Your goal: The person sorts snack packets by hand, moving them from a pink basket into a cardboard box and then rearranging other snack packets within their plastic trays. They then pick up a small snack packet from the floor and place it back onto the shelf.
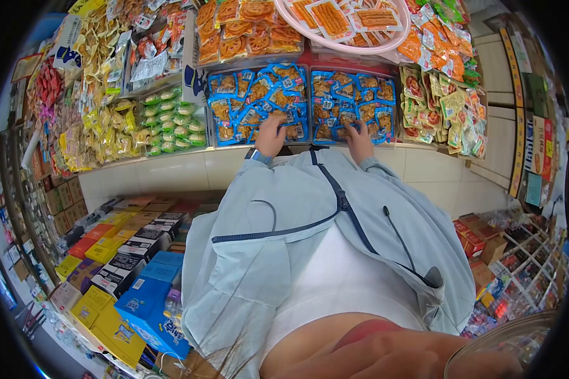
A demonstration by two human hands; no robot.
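Observation:
Two clear plastic bins side by side hold small blue-edged snack packets with brown food showing through. Over the front part of the left bin (212,129), my left hand (270,136) rests its fingers on the blue snack packets (259,91), with the thumb apart from them. A watch (258,156) is on that wrist. My right hand (360,140) reaches over the front edge of the right bin (395,126). Its fingers are spread and touch the blue packets (341,88) there. Neither hand visibly grips a packet; the fingertips are partly hidden.
Green-and-white packets (174,120) lie left of the bins, and flat snack packets (446,107) lie to the right. Behind stand orange packets (253,28) and a pink basket (406,31). Stacked cartons (148,297) are at the lower left, a wire rack (518,265) at the right.

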